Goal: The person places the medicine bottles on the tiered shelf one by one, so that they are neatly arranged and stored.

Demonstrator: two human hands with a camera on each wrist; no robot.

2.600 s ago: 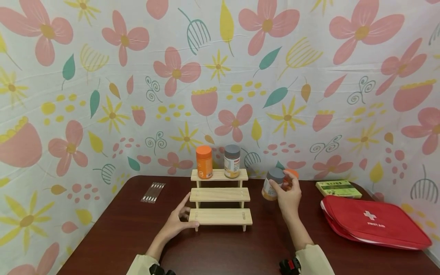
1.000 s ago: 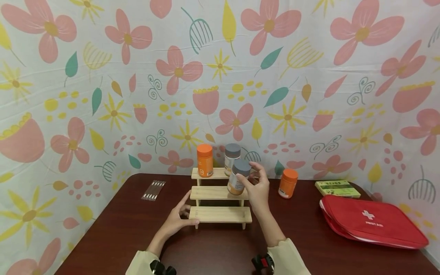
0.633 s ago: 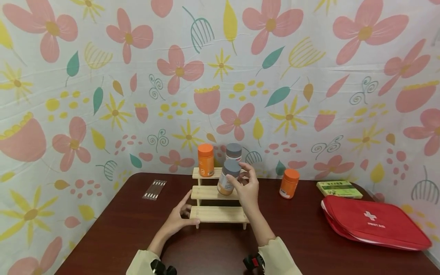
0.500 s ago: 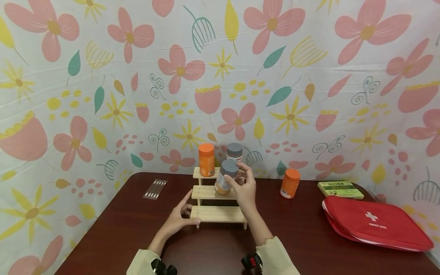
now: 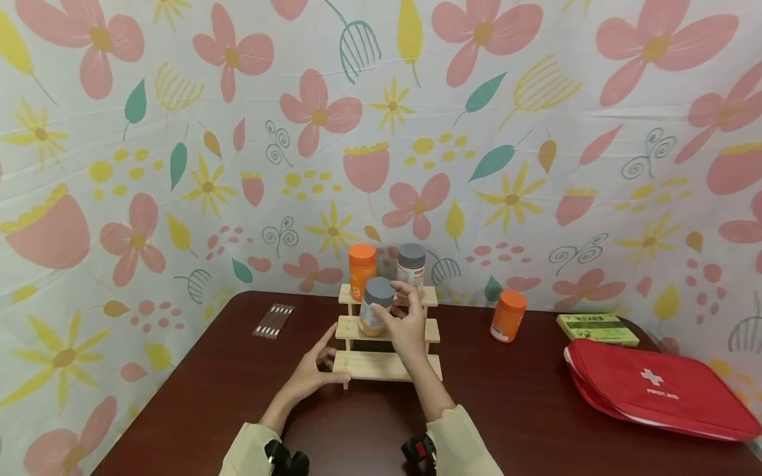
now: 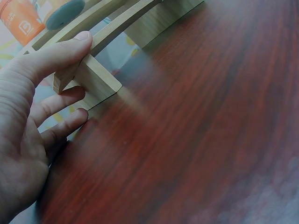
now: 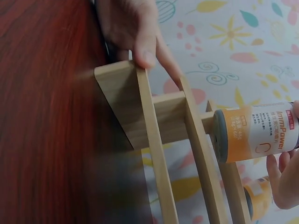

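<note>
A three-step wooden display rack (image 5: 381,365) stands on the dark table. My left hand (image 5: 309,378) grips its left end, thumb over the lowest step and fingers at the side; the left wrist view shows this thumb (image 6: 70,49) on the wood (image 6: 100,77). My right hand (image 5: 408,330) pinches a grey-lidded supplement bottle (image 5: 370,318) upright at the left part of the middle step. In the right wrist view, the bottle's (image 7: 261,133) base is right by that step. Behind it on the top step are an orange bottle (image 5: 362,268) and another grey-lidded bottle (image 5: 411,270).
Another orange bottle (image 5: 508,318) stands on the table right of the rack. Farther right are a green-yellow box (image 5: 598,329) and a red first aid pouch (image 5: 661,390). A pack of cotton swabs (image 5: 274,321) lies at the left. A floral curtain (image 5: 381,132) hangs behind the table.
My right hand has carried the grey-lidded bottle left from beside the orange bottle on the table to the middle step. The left hand keeps its hold on the rack.
</note>
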